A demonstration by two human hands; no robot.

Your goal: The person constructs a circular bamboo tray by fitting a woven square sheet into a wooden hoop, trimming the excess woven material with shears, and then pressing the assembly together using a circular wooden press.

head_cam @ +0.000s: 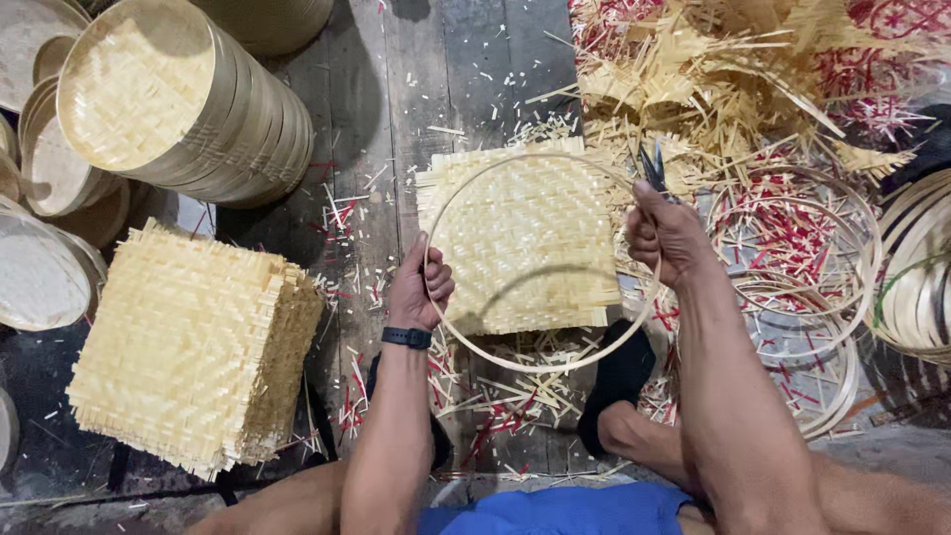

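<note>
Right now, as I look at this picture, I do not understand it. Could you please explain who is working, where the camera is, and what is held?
There is no machine: a seated person works with bare hands, filmed from a camera on their head looking down. The left hand holds a thin bamboo hoop over a square woven bamboo mat on the plank floor. The right hand grips the hoop's other side and small scissors. A stack of woven mats lies left, round trays above it, and bamboo scraps lie on the right.
</note>
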